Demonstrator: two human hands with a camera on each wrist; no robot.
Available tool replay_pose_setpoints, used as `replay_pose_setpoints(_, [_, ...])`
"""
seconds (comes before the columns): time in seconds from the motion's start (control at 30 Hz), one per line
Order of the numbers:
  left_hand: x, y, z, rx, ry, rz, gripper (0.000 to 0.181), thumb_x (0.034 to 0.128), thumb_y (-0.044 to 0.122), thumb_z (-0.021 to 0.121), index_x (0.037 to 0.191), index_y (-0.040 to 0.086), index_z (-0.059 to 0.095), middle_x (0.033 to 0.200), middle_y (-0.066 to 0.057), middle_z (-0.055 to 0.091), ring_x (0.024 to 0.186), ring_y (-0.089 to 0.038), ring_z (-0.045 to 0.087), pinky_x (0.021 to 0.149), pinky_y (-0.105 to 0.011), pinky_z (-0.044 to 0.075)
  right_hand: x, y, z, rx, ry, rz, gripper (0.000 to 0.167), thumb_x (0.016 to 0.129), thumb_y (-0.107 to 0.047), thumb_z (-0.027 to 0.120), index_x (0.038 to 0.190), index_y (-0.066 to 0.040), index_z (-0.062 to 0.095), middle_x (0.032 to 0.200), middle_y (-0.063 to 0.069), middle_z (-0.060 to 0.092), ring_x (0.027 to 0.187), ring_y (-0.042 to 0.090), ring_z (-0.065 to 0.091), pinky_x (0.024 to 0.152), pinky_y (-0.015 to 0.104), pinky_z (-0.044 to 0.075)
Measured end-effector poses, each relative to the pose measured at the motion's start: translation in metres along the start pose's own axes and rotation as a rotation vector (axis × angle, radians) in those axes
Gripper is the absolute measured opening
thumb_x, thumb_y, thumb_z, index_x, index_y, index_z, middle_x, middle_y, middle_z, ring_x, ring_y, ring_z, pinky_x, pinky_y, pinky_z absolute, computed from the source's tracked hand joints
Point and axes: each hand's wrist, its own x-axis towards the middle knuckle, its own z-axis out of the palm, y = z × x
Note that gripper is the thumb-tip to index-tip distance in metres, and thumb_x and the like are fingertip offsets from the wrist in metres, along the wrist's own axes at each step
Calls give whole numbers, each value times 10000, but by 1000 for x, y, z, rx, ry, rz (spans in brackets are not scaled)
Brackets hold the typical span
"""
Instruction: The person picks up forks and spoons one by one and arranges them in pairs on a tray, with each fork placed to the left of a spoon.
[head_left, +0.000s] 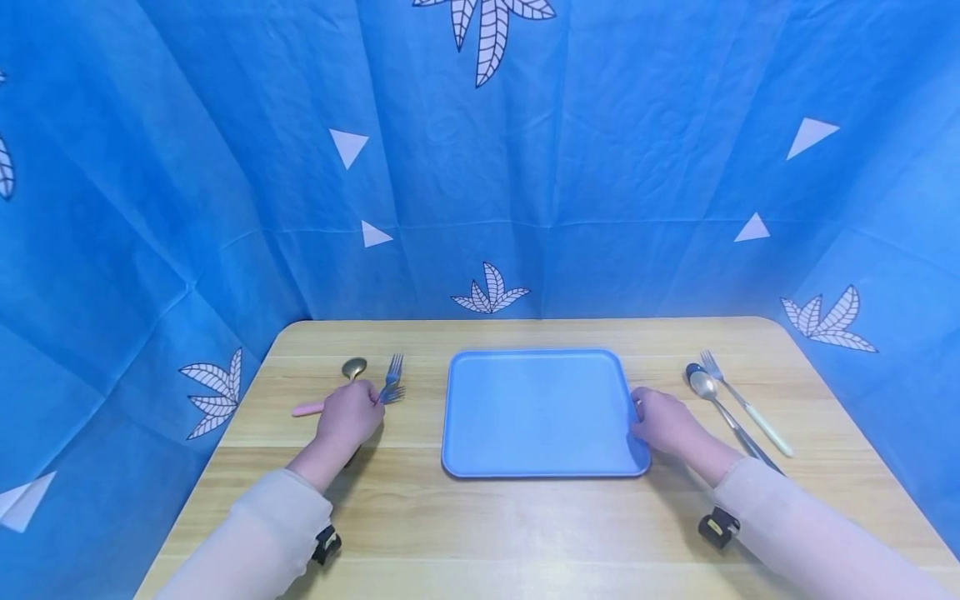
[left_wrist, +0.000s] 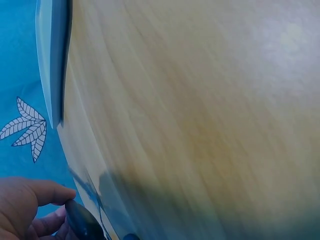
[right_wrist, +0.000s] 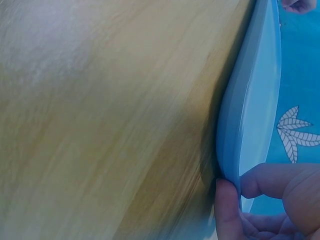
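The blue tray (head_left: 543, 414) lies flat mid-table, and the right hand (head_left: 666, 423) grips its right edge. In the right wrist view, the thumb and fingers of the right hand (right_wrist: 275, 200) pinch the tray's rim (right_wrist: 235, 130). At the left, the left hand (head_left: 351, 414) is over a group of cutlery: a spoon (head_left: 354, 367), a fork (head_left: 393, 372) and a pink handle (head_left: 307, 409). The left wrist view has the left hand (left_wrist: 37, 207) pinching a dark rounded handle (left_wrist: 84, 221); which piece it belongs to is hidden.
Right of the tray lie a silver spoon (head_left: 703, 384), a fork with a pale green handle (head_left: 772, 433) and a dark-ended utensil (head_left: 693, 370). A blue patterned cloth (head_left: 547, 167) hangs behind and beside the wooden table (head_left: 517, 533).
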Motion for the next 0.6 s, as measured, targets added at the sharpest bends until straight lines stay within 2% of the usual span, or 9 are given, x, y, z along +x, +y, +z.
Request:
replay_pose_setpoints(0.23, [1, 6, 1, -9, 8, 13, 57, 834, 74, 594, 851, 41, 638, 789, -64, 654, 728, -262, 593, 698, -445, 486, -1, -1, -1, -1, -6, 7, 477, 811, -2, 666, 1228, 172, 513, 770, 64, 594, 671, 197, 563, 586, 328, 495])
replay_pose_setpoints(0.4, [0, 11, 1, -44, -13, -5, 44, 835, 78, 604, 847, 46, 632, 761, -53, 639, 681, -236, 572, 633, -387, 472, -1, -1, -1, 0, -12, 12, 494, 817, 0, 665, 1247, 179, 499, 783, 69, 597, 676, 195, 565, 589, 326, 499])
replay_pose_setpoints(0.6, [0, 14, 3, -53, 2, 21, 29, 834, 79, 623, 818, 54, 621, 718, -37, 617, 632, -211, 552, 588, -347, 451, 0, 0, 0, 1, -11, 13, 503, 817, 0, 666, 1253, 180, 492, 796, 72, 599, 684, 197, 566, 593, 327, 500])
